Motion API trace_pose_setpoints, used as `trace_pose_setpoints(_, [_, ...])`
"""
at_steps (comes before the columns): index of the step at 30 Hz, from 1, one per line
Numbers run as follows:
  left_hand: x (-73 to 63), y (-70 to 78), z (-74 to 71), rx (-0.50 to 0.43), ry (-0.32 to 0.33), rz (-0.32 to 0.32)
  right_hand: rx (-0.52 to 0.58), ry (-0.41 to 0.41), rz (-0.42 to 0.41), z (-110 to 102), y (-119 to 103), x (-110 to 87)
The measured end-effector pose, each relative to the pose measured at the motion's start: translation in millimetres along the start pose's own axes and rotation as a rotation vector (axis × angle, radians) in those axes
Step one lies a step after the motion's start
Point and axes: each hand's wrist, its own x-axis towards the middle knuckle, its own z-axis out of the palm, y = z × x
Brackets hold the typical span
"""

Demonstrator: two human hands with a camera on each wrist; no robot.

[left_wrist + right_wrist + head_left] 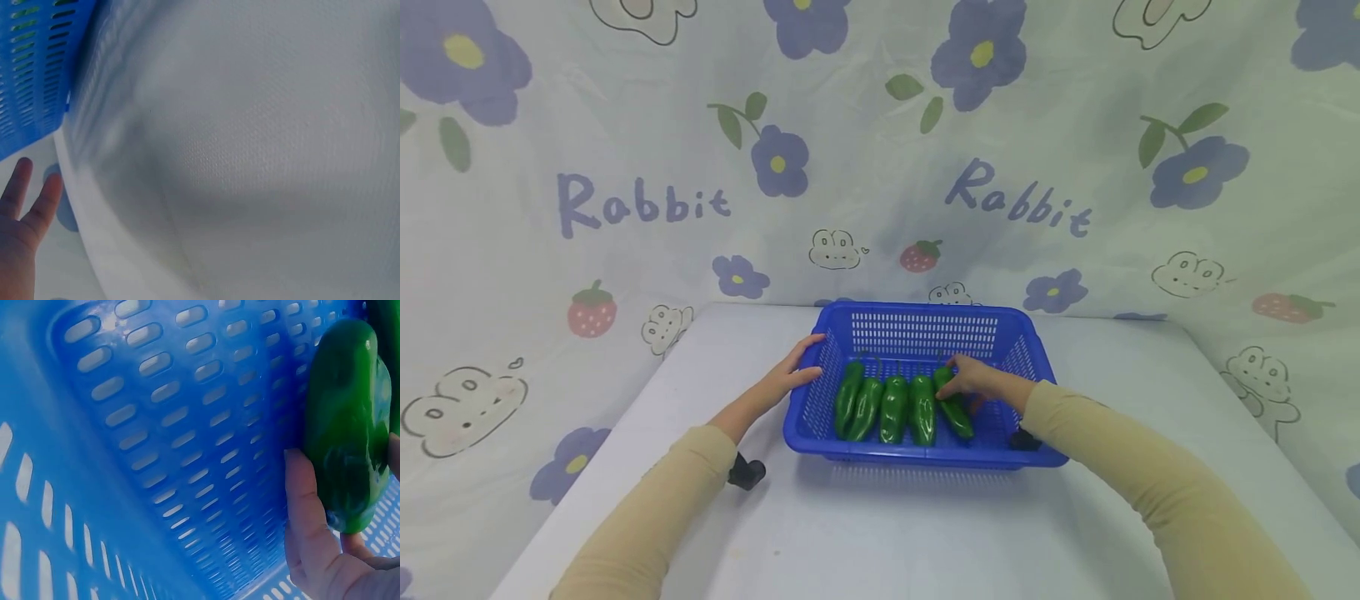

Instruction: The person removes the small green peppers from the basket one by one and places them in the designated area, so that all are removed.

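Several long green peppers (893,408) lie side by side in a blue plastic basket (917,454) with slotted walls. My right hand (973,379) reaches inside and grips the rightmost green pepper (957,419) near its stem end. The right wrist view shows fingers and thumb on both sides of that glossy pepper (344,419), which lies close to the slotted floor. At the basket's left rim is my left hand (781,382), fingers extended toward the edge. The left wrist view shows two straight fingers (44,203) beside the basket's corner; the other fingers are out of frame.
The basket stands on a white table (887,533) near its back edge. Behind hangs a cloth (880,167) printed with flowers, rabbits and strawberries. A black wrist device (747,472) shows under the left wrist, and another dark one (1024,440) over the basket's right front corner.
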Motion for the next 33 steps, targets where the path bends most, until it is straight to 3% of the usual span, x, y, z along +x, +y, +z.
trace_pose_setpoints(11, [1.3, 1.4, 2.5, -0.002, 0.004, -0.008, 0.003, -0.015, -0.014, -7.2, -5.8, -3.6])
trace_pose_setpoints(23, [-1.6, -2.0, -1.0, 0.013, 0.01, -0.013, 0.202, -0.035, -0.051, -19.1, -14.6, -3.8])
trace_pose_setpoints(33, [0.3, -1.0, 0.5, -0.001, 0.0, -0.016, 0.272, -0.035, -0.088, -28.6, -14.6, -7.4])
